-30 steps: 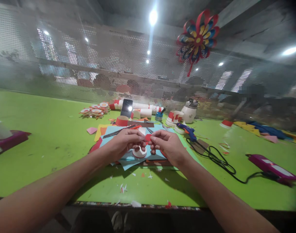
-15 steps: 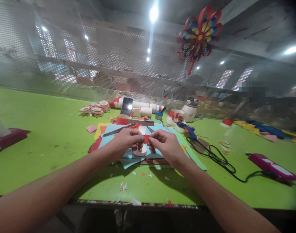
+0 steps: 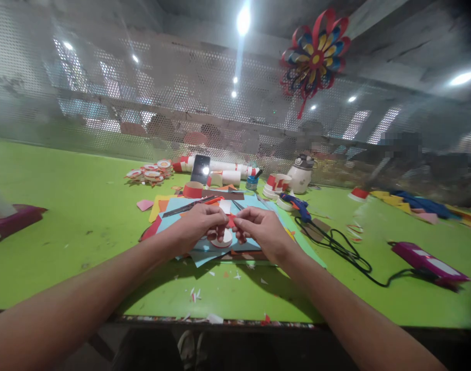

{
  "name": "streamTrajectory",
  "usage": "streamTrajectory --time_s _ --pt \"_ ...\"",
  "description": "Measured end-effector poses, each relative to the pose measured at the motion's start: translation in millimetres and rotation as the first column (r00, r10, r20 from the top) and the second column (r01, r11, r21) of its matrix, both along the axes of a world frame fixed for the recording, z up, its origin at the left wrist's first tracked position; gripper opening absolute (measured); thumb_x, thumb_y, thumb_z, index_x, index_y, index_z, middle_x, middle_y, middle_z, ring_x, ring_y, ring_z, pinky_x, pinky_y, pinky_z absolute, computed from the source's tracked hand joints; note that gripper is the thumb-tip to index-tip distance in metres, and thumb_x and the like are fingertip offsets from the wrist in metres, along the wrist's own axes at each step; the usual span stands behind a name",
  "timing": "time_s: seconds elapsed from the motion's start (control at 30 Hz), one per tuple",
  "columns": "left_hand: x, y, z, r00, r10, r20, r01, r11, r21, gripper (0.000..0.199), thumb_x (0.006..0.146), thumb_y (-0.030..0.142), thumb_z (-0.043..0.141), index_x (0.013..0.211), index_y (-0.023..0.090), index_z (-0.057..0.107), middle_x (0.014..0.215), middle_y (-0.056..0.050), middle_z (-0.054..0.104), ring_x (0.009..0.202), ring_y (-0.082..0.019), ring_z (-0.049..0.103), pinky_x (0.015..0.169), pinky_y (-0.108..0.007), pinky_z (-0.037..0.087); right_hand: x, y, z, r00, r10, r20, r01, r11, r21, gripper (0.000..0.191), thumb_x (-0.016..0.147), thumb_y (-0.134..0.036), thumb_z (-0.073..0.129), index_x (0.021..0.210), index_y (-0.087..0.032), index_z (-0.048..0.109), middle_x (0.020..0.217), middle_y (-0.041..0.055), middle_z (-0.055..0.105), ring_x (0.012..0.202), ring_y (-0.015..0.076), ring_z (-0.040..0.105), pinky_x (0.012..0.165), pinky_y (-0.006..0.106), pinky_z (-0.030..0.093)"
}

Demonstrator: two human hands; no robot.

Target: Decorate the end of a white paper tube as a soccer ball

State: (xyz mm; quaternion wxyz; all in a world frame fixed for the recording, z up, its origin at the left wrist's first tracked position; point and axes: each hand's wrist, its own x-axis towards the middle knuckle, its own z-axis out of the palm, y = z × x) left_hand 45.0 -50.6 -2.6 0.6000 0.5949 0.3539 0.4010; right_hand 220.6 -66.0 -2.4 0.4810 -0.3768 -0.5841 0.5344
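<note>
Paper [image 3: 231,221], small and red, is pinched by the left hand [image 3: 203,224] and right hand [image 3: 263,230], both nearly closed, near a white disc [image 3: 227,238]; the green desk [image 3: 84,206] carries scraps [image 3: 195,295]; a flower ornament [image 3: 316,59] hangs up high.

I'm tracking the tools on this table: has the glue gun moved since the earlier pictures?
No. Against the white bottle behind it, the glue gun lies in the same place; only the view shifted slightly.

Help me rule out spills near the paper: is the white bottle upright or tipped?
Upright: the white bottle stands on the green table, its dark lid uppermost. Whether it is full, I cannot tell.
</note>
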Motion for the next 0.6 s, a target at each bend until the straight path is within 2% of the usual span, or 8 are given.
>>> streamTrajectory --time_s 0.2,0.43,0.6 --pt "0.2 0.1 0.6 0.999 -0.005 0.038 0.005 1.0 0.003 0.02 0.07 0.028 0.068 0.058 0.015 0.058 0.053 -0.001 0.057 0.049 -0.01 0.047 0.051 -0.024 0.033 2.4 1.7 -0.8 0.998 0.041 -0.04 -0.042 0.998 -0.04 0.029 0.067 -0.039 0.081 0.073 -0.015 0.065 0.063 -0.0002 0.065 0.053 0.0102 0.056 0.052 0.025 0.044" --pt "-2.6 0.9 1.8 0.994 -0.023 0.102 0.02 0.999 0.031 0.021 0.073 0.03 0.07 0.064 0.015 0.059 0.059 -0.001 0.059 0.056 -0.011 0.054 0.059 -0.025 0.039 6.7 3.5 0.8 0.992 0.101 -0.076 -0.105 0.993 -0.057 0.042 0.076 -0.055 0.07 0.07 -0.014 0.065 0.065 0.003 0.065 0.055 0.0118 0.057 0.053 0.027 0.046" --pt "-4.8 3.9 -2.2 0.99 -0.068 0.125 0.063 0.997 0.043 0.021 0.077 0.032 0.069 0.069 0.015 0.061 0.061 -0.002 0.062 0.058 -0.012 0.056 0.062 -0.026 0.04 6.8 2.1 1.4 0.994 0.093 -0.061 -0.097 0.994 -0.049 0.04 0.076 -0.053 0.071 0.071 -0.014 0.065 0.062 0.0013 0.063 0.051 0.0097 0.053 0.049 0.024 0.039"
